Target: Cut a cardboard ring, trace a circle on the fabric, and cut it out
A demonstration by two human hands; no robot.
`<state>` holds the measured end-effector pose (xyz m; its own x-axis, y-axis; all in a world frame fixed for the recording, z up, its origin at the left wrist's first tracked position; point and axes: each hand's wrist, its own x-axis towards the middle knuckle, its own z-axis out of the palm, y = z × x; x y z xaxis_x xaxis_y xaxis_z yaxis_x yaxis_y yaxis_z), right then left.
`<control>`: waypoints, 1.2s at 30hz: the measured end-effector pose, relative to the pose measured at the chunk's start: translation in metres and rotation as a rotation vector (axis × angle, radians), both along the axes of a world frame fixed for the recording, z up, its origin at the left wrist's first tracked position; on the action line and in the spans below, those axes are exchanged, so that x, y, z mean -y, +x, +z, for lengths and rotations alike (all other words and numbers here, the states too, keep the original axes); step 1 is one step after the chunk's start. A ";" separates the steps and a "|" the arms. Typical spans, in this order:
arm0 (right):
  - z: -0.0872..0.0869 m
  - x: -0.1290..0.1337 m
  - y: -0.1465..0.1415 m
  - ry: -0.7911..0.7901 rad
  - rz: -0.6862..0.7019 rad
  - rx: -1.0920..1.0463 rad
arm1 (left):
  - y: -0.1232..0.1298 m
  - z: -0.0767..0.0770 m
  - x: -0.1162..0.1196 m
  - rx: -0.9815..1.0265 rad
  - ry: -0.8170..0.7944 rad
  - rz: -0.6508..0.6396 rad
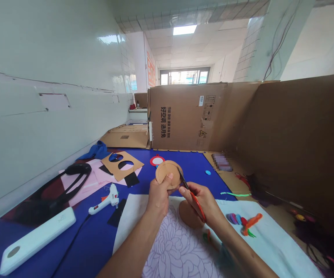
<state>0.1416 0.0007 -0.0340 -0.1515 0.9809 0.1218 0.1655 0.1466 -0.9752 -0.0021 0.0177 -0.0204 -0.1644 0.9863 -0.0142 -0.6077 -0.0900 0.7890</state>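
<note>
My left hand pinches a round brown cardboard disc by its near edge, thumb on top. A ring line runs just inside the disc's rim. In my right hand are scissors with orange-red handles, their dark blades against the disc's right edge. Whether the blades are parted I cannot tell. Below my hands lies a second brown disc, partly hidden by the right hand and scissors. It rests on a white sheet printed with a large flower outline.
On the blue table lie a white glue gun, a long white device, a cardboard piece with two round holes and a red-rimmed disc. Coloured bits lie right. Tall cardboard stands behind; a wall borders the left.
</note>
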 end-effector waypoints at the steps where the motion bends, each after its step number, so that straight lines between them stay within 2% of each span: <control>1: 0.000 0.000 0.000 -0.001 0.000 -0.002 | 0.000 0.000 0.000 -0.002 -0.001 -0.001; 13: -0.007 -0.003 0.001 0.021 -0.020 -0.007 | -0.003 0.001 0.000 -0.022 -0.007 -0.007; 23: 0.003 0.000 0.002 0.034 -0.005 -0.006 | -0.004 0.001 0.001 -0.039 0.004 -0.030; 30: 0.000 -0.002 0.003 -0.008 -0.006 -0.010 | -0.004 0.001 -0.002 -0.033 -0.028 -0.026; 36: -0.001 -0.004 0.005 0.024 0.011 0.004 | -0.006 0.000 -0.002 -0.063 -0.018 -0.052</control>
<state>0.1470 0.0043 -0.0353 -0.1628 0.9761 0.1442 0.1681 0.1714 -0.9707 -0.0084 0.0198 -0.0203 -0.1145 0.9931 -0.0236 -0.5603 -0.0449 0.8271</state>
